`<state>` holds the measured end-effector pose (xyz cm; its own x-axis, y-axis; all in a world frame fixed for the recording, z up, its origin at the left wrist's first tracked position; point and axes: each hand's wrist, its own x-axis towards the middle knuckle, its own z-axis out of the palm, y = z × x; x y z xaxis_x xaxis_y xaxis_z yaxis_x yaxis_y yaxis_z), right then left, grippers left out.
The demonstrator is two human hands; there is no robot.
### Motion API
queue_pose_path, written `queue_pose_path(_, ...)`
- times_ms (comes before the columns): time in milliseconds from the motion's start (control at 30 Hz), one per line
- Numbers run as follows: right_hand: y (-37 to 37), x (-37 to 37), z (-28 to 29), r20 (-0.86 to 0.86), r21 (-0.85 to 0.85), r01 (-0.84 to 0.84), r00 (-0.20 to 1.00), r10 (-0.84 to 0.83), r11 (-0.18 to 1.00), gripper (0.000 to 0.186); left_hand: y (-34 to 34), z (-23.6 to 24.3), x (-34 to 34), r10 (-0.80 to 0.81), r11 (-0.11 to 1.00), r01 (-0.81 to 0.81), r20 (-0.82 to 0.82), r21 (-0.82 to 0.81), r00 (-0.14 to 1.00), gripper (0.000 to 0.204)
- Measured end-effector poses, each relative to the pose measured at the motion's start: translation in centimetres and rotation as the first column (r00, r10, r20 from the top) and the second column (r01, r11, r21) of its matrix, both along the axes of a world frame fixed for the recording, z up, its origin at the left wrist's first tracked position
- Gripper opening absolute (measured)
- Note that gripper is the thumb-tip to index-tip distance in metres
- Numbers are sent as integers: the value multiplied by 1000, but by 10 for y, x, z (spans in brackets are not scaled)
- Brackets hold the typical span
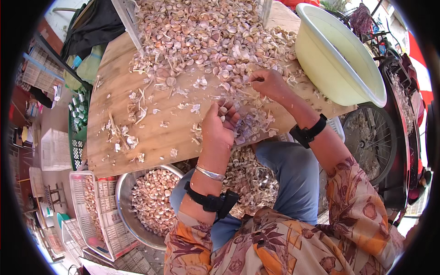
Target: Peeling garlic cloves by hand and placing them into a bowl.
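Holding garlic cloves (156, 197), a metal bowl (124, 201) and white crate (109, 220) stand adjacent.

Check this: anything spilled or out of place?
Yes, stray debris: papery skins and dry stalks lie scattered across the near-left part of the wooden table, apart from the garlic pile. Looks like loose litter; nothing appears clearly damaged.
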<state>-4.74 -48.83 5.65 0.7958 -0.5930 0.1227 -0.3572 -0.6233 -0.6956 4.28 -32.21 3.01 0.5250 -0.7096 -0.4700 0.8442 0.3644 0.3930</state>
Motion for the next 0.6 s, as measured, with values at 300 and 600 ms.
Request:
queue_pose_path(300,33,52,-18,-79,-532,-145,989,122,834,9,12,-7,21,35,986,-43,-53,-160,998,20)
queue_pose_path(600,18,27,-3,93,-196,-71,992,91,978,18,15,-7,28,85,987,-95,-83,-127,993,14)
